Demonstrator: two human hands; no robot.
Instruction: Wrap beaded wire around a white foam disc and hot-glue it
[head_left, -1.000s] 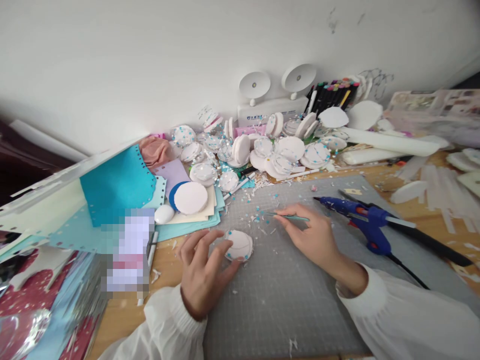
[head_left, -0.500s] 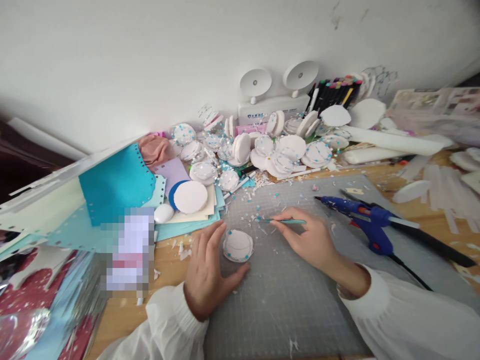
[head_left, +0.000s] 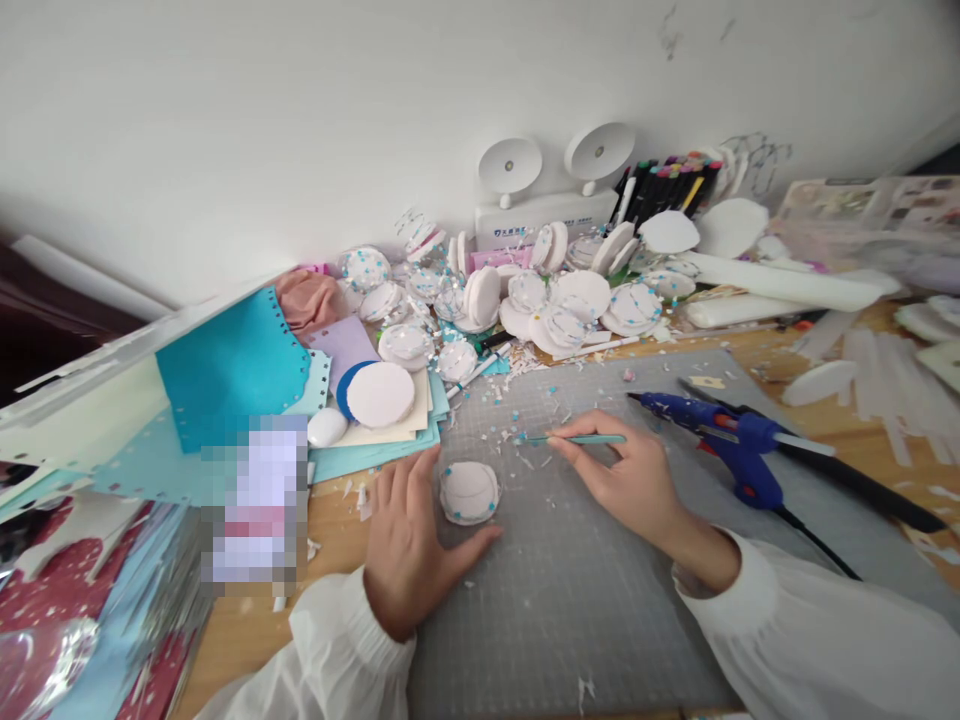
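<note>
Pinching the tweezers (head_left: 600, 439), the right hand (head_left: 626, 475) has fingers closed on the shaft, tip pointing left. Change vs 1 s ago: tip now down and left of those fingers, at the loose blue bits (head_left: 515, 415) and white scraps on the cutting mat (head_left: 585, 600). Can't tell if a bit is between the tips.

Left hand (head_left: 411, 545) changed too. Was touching the edge of the white disc (head_left: 469, 492); now off its top, fingers extended together, thumb spread wide, gripping nothing. Disc lies flat on the mat in the gap between left index and thumb; contact with the index unclear. Rim carries a few blue spots.

Meaning, my read: disc is parked and unpinned, work has moved to the bits at the tweezer tip.

Around: blue glue gun (head_left: 742, 440) right of the right fingers, well clear. Pile of decorated discs (head_left: 562, 300) beyond both sets of fingers, by the wall. Plain white disc on papers (head_left: 381, 395) just beyond the left fingertips. Wood counter (head_left: 236, 640) shows left of the left hand.
</note>
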